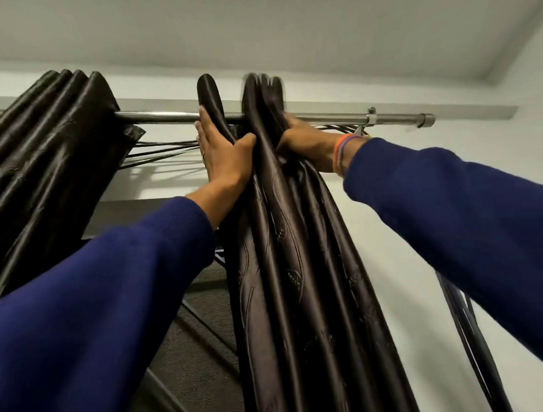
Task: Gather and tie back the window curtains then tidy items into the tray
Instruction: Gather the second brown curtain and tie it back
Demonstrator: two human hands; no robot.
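I see a white ceiling (pixel 287 24) at 12 o'clock, a white wall (pixel 422 261) toward 4 o'clock, and a dark mesh window screen (pixel 208 348) near 6 o'clock.

Soft even light, slight edge distortion
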